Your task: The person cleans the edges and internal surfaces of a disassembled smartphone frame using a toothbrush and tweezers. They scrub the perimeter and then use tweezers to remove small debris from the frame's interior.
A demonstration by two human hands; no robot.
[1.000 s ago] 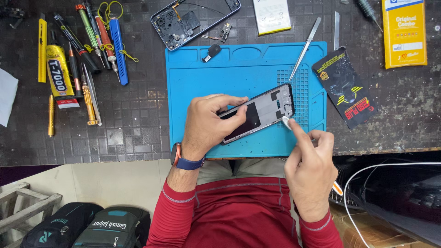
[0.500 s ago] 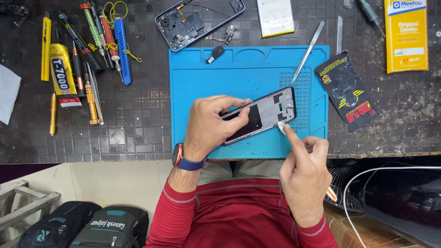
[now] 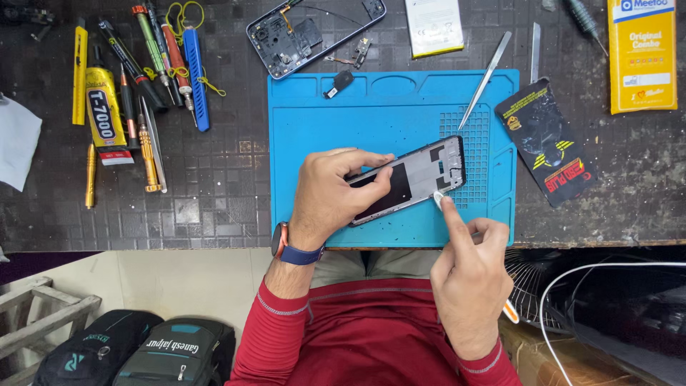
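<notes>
My left hand [image 3: 331, 191] grips a bare phone frame [image 3: 421, 175], tilted over the blue work mat [image 3: 386, 114], fingers wrapped over its left half. My right hand [image 3: 468, 275] holds a small white pick, its tip pressed against the frame's lower right edge under my index finger. A smartwatch with a blue strap [image 3: 289, 246] sits on my left wrist. Both arms wear red sleeves.
A second opened phone body [image 3: 304, 32] lies above the mat. Tweezers [image 3: 486, 78] rest on the mat's upper right. Screwdrivers, a blue tool and a glue tube [image 3: 103, 114] lie at left. A black packet [image 3: 547, 143] and yellow box [image 3: 642, 53] are at right. Bags [image 3: 136, 354] sit on the floor.
My right hand has slid the pick slightly left and down along the frame's lower right edge. My left hand keeps its grip on the frame.
</notes>
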